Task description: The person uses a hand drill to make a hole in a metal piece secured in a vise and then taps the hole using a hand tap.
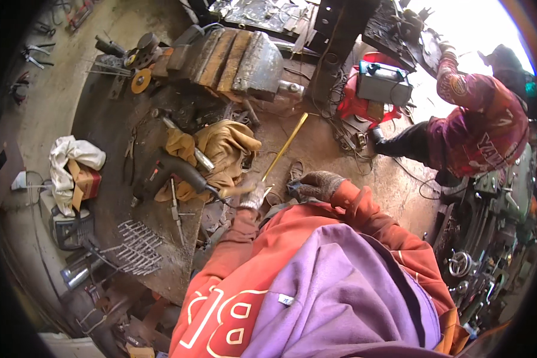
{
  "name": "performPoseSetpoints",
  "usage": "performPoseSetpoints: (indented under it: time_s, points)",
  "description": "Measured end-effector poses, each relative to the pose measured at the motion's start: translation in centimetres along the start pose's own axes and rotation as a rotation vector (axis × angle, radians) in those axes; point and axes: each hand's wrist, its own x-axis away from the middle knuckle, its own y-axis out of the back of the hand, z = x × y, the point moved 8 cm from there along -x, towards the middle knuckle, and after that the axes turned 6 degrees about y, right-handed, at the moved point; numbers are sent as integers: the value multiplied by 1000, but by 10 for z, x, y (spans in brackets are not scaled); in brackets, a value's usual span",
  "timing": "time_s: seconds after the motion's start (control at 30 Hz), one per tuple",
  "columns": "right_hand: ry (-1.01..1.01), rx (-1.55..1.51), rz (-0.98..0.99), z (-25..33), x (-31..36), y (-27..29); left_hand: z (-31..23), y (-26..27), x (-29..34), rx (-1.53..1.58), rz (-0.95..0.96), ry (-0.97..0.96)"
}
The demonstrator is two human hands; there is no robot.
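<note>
The yellow blade of a tape measure (285, 147) slants away from my waist, its far end above the floor. At its near end is my left hand (252, 196), gloved and partly blurred, closed round the blade. My right hand (321, 185), in a dirty glove, is held in front of my body with its fingers curled around a small dark bluish object (293, 190); its shape is mostly hidden. Left of my left hand, on the workbench, lies a black angle grinder or similar power tool (185, 173). Tan leather gloves (227, 143) lie beside it.
A heavy metal block (256, 65) stands at the bench's far end. Left are pliers (130, 152), a metal grid (138, 247) and a white cloth (77, 155). Cables trail over the floor near a welding machine (385, 82). A co-worker (477, 122) bends at the right, near machinery (489, 238).
</note>
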Motion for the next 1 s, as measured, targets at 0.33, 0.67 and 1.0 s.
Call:
performPoseSetpoints:
  time_s: [0.33, 0.67, 1.0]
  points:
    - [-95, -710, -345, -12, -42, -17, 20, 55, 115, 1419, 151, 569]
    - [-130, -580, -110, 58, -45, -41, 31, 107, 202, 1295, 361, 593]
    - [-42, 267, -217, 77, -32, 7, 25, 144, 165, 1213, 419, 537]
